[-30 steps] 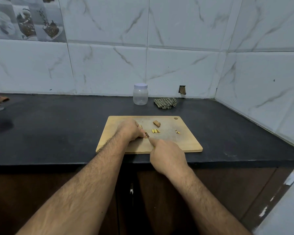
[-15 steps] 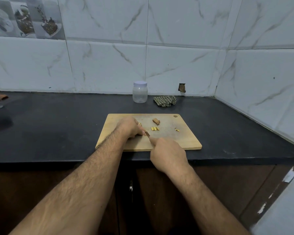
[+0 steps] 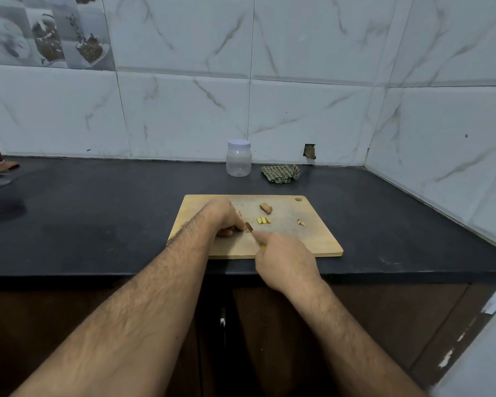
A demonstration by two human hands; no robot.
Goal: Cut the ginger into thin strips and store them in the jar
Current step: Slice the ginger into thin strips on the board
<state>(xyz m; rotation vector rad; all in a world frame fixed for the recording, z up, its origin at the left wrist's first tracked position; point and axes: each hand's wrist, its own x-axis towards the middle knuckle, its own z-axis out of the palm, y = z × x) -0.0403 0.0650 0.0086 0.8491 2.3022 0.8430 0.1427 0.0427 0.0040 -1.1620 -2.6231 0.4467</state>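
Currently: left hand (image 3: 222, 217) on cutting board (image 3: 321, 239), fingers curled over ginger piece, mostly hidden. Right hand (image 3: 284, 260) gripping knife (image 3: 249, 227), blade just right of left fingers. Cut strips (image 3: 264, 220) beyond blade. Jar (image 3: 238, 159), lidded, farther back on desk (image 3: 98, 213).

Cutting board (image 3: 312, 242) on the counter (image 3: 98, 224) near its front edge, both hands over its near left part, left hand (image 3: 224, 216) beside right hand (image 3: 284, 259). On the board, cut ginger pieces (image 3: 264, 220) right of the left hand, ginger chunk (image 3: 266, 208) just behind them, scraps (image 3: 300, 222) further right. Behind the board by the wall, jar (image 3: 238, 159) upright, crumpled cloth (image 3: 281, 173) just right of it
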